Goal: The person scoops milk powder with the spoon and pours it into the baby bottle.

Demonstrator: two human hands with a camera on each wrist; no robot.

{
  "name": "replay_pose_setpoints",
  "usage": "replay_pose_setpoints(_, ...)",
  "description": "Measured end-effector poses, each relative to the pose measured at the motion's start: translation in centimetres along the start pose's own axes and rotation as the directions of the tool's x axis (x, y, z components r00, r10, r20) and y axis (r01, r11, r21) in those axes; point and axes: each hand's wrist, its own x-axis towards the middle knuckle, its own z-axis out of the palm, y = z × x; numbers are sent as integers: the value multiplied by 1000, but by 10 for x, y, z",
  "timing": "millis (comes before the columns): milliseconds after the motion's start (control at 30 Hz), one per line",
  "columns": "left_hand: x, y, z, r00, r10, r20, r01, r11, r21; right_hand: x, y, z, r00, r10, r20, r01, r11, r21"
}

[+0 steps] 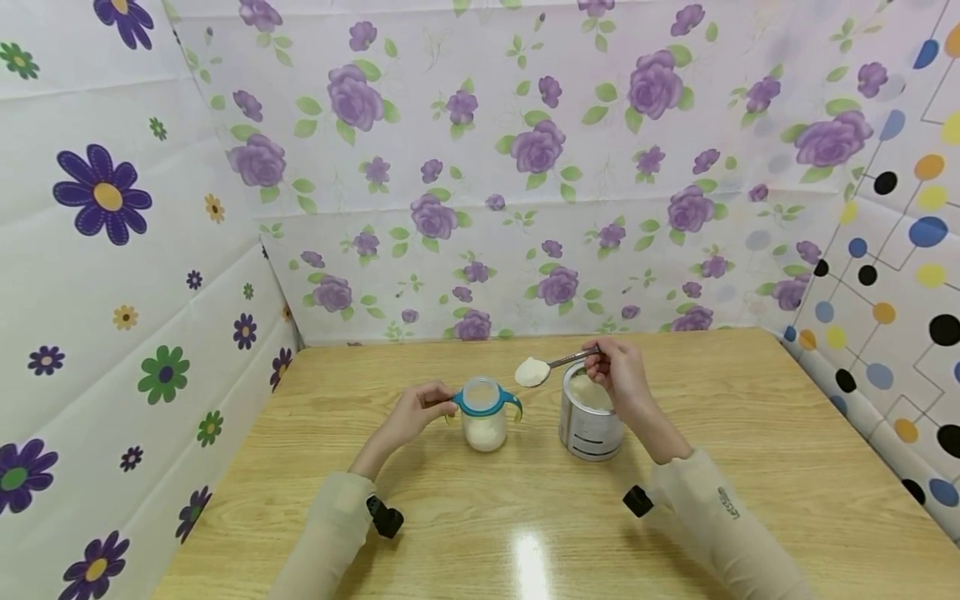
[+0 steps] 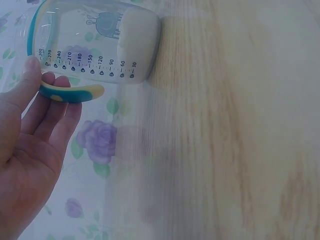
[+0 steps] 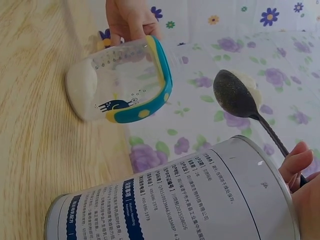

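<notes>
My left hand [image 1: 415,413] pinches one handle of a clear baby bottle [image 1: 485,427], which stands upright and uncapped on the table. A blue and yellow collar with two handles rings its neck. White powder fills its bottom, up to about the 60 mark in the left wrist view [image 2: 137,45]. In my right hand [image 1: 621,375] is a metal spoon [image 1: 564,360], held by its handle and heaped with white powder [image 1: 532,372]. The spoon's bowl hangs between the bottle and an open tin [image 1: 592,429] of powder. My right hand is just above the tin's rim.
The wooden table [image 1: 465,525] ends at the back against a flowered cloth wall [image 1: 480,167]. Patterned cloth also hangs at the left [image 1: 112,333] and right [image 1: 885,275]. Both wrists wear small black cameras.
</notes>
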Motion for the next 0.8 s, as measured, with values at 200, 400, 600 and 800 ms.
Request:
replay_pose_setpoints(200,0,0,0,1000,-1,-4,1,1000,0,0,2,3,1000,2,6,-2,1000,15)
replay_pose_setpoints(400,0,0,0,1000,-2,-5,2,1000,0,0,3,6,1000,8,6,-8,1000,9)
replay_pose_setpoints(600,1,-1,0,1000,15,-6,-15,1000,-6,1,4,9,999,32,9,-32,999,7)
replay_pose_setpoints(800,0,-2,-1,1000,21,-5,-21,1000,3,1,4,12,999,46,18,-46,999,-8)
